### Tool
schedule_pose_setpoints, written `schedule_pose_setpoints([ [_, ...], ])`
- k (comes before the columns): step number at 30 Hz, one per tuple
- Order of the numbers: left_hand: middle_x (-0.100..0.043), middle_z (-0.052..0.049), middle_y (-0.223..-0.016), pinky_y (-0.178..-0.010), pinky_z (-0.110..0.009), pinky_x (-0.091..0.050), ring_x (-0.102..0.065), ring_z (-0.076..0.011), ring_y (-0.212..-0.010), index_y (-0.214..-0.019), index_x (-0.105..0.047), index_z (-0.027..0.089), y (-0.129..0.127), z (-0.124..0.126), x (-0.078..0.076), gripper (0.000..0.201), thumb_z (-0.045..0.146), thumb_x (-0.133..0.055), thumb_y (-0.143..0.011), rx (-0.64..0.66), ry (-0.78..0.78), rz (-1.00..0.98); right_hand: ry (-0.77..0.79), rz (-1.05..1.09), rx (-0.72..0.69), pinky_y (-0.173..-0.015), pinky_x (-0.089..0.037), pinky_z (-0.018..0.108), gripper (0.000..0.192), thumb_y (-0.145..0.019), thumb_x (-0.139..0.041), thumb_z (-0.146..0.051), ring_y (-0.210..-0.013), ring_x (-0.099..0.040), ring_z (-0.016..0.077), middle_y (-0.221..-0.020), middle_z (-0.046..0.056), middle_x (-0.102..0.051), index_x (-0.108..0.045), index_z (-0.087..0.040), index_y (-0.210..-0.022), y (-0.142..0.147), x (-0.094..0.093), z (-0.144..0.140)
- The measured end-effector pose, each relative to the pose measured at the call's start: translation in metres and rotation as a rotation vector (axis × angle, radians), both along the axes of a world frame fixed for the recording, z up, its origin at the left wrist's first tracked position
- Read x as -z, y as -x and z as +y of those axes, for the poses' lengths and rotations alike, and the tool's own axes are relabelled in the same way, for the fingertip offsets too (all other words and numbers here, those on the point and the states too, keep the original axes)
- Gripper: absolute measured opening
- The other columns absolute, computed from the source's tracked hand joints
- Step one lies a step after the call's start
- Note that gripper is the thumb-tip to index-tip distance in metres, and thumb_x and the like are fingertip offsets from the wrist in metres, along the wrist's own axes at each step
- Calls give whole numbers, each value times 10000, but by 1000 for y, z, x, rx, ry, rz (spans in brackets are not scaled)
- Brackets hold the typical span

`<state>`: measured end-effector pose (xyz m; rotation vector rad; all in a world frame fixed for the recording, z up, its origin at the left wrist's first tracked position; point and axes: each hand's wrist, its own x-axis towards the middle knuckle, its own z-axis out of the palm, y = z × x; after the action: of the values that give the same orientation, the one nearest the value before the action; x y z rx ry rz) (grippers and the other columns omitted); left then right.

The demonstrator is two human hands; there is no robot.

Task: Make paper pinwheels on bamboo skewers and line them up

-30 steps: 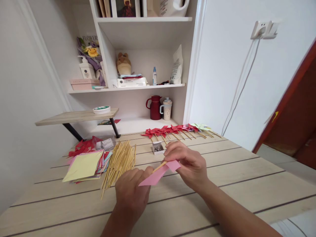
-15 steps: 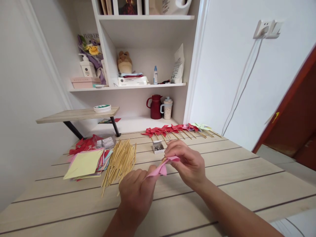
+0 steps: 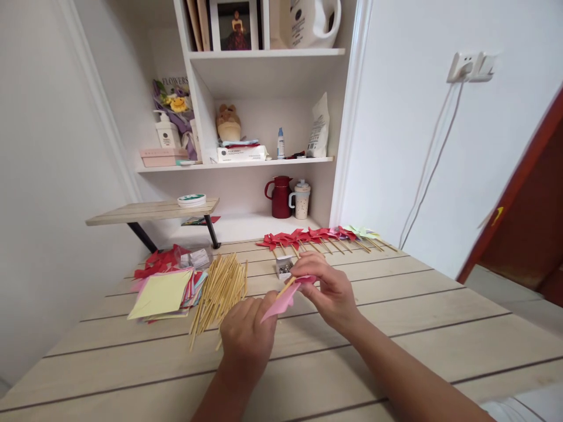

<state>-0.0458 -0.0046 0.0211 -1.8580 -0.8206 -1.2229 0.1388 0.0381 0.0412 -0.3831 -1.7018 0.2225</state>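
Observation:
My left hand (image 3: 248, 333) is closed around a thin wooden stick (image 3: 287, 288), whose upper part shows above the fingers. A pink paper pinwheel (image 3: 280, 306) hangs at the stick's end, between both hands. My right hand (image 3: 333, 296) pinches the pinwheel and the stick's tip with thumb and fingers; the spot where they join is hidden. Just behind the right fingers stands a small open box (image 3: 284, 268) of shiny metal pins. A loose pile of wooden sticks (image 3: 220, 284) lies left of my left hand.
Square paper sheets (image 3: 160, 294) are stacked at the left, near red paper pieces (image 3: 159, 264) and a clear plastic packet (image 3: 194, 258). Red pinwheels (image 3: 288, 237) and pale green ones (image 3: 363, 231) line the table's back edge. A small raised shelf (image 3: 149, 212) stands back left.
The view has tilted up slightly. My right hand has turned a little about the stick's tip, and the pink pinwheel's blades sit at a different angle, baring more of the stick.

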Motion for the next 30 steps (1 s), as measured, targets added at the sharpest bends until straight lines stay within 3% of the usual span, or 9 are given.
schedule_pose_setpoints([
  [7,-695,-26,-704,-571,-292,-403,-602,-147,-563,-1080,-608,131,1,0,2,153,114,-580,-931,-10,5,7,5,11,-43,-937,-501,484,247,-911,-661,-214,-936,-653,235,-913,42,-760,-672,-286,-1147,-2,-1,2],
  [14,-688,-30,-668,-571,-286,-425,-641,-156,-581,-1031,-591,133,-1,-2,-6,146,156,-450,-1001,-35,-2,-15,-3,13,-12,-954,-504,467,308,-890,-701,-214,-1068,-644,245,-1095,64,-731,-661,-297,-1184,-3,-1,2],
  [20,-707,-26,-677,-563,-280,-432,-647,-150,-570,-1030,-587,135,-2,-1,-6,132,139,-460,-996,-6,8,-25,-25,12,5,-890,-517,424,280,-878,-720,-202,-980,-661,226,-1001,52,-743,-682,-281,-1144,-3,-2,2],
  [30,-722,-38,-736,-593,-295,-445,-652,-164,-615,-1051,-618,135,3,3,1,155,154,-480,-983,85,102,-17,-99,2,2,-879,-511,459,104,-905,-695,-285,-819,-681,211,-870,35,-757,-715,-265,-1005,-2,-5,4],
])
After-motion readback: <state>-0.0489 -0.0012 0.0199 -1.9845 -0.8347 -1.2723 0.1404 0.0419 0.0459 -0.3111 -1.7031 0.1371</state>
